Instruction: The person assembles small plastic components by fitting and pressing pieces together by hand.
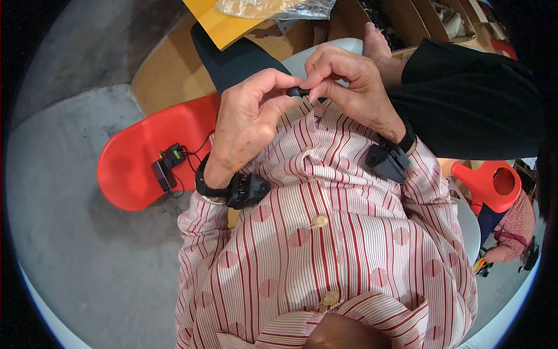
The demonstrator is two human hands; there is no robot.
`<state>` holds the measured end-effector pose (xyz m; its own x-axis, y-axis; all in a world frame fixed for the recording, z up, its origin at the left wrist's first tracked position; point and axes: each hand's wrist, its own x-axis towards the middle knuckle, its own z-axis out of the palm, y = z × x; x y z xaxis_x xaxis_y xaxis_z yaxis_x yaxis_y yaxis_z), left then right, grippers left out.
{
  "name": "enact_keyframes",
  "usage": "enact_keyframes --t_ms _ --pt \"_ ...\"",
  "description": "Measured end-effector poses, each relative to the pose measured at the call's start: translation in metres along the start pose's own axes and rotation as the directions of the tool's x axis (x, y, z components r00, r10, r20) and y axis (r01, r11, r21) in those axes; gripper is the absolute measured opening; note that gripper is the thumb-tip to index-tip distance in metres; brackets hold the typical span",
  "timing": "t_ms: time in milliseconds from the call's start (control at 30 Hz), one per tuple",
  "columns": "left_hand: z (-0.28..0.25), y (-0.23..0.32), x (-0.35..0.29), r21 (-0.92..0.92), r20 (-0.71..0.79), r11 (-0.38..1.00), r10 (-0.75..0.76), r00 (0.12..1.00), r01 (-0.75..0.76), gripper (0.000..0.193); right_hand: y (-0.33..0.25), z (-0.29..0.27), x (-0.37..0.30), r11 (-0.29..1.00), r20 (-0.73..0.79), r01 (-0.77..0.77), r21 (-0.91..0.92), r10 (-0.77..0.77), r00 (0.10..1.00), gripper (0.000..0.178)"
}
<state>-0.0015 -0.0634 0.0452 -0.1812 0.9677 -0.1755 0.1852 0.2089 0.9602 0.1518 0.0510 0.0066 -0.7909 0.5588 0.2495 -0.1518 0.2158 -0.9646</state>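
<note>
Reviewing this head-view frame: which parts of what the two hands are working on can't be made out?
- Small black object: the fingers of the left hand and right hand cover most of it, so its kind and full shape cannot be told.
- Clear plastic bag on the yellow board: cut off by the top edge.
- Small black device with a cable on the red plastic seat: too small to identify.

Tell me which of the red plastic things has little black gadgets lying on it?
The flat red seat at the person's left, which carries small black devices with wires. The red watering can at the right carries nothing.
</note>
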Motion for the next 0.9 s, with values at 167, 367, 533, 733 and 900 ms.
enact_keyframes --t_ms 167,367,533,733,900 --pt "-0.002 -0.006 0.0 -0.005 -0.014 0.999 0.033 0.999 -0.033 0.02 -0.002 0.0 0.001 1.0 0.003 -0.013 0.007 0.013 1.0 0.012" --pt "-0.002 -0.004 -0.002 -0.124 0.001 0.992 0.034 0.999 -0.034 0.02 -0.003 -0.001 0.001 1.0 0.0 -0.008 -0.005 0.008 1.0 0.013" --pt "0.0 -0.008 -0.003 -0.077 -0.062 0.994 0.075 0.995 -0.08 0.019 -0.002 0.001 0.003 0.996 0.003 0.024 -0.081 -0.024 1.0 0.012" --pt "0.001 -0.011 -0.002 0.011 -0.101 0.989 0.145 0.984 -0.145 0.018 -0.001 0.001 0.004 0.993 0.017 0.015 -0.119 -0.013 1.0 0.011" --pt "0.006 -0.014 -0.004 -0.121 -0.188 0.982 0.123 0.975 -0.147 0.015 -0.004 0.001 0.005 0.994 0.064 -0.082 0.076 0.078 0.995 0.008"
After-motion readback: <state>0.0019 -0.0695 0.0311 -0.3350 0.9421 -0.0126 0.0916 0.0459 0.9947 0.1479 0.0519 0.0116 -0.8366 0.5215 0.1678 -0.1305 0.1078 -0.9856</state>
